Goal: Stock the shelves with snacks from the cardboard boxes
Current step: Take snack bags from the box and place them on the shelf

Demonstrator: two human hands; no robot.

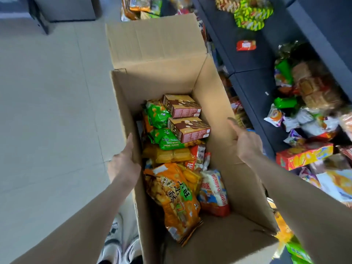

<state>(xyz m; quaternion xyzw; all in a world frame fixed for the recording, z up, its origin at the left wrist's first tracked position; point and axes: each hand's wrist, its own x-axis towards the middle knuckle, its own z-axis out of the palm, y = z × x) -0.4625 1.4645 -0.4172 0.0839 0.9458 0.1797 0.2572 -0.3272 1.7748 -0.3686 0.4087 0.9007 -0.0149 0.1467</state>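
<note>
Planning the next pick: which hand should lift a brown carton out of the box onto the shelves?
Right, probably. The right hand holds the wall nearest the brown cartons and the shelves; the left hand can steady the cardboard box.

One open cardboard box (pixel 215 88) sits between the left hand (pixel 123 164) and the right hand (pixel 247 143). Inside, beyond the fingertips: two brown cartons (pixel 181 106) (pixel 190 129), at least two green packets (pixel 158 115) (pixel 165 140). Nearer the wrists: one large orange bag (pixel 175 202).
</note>
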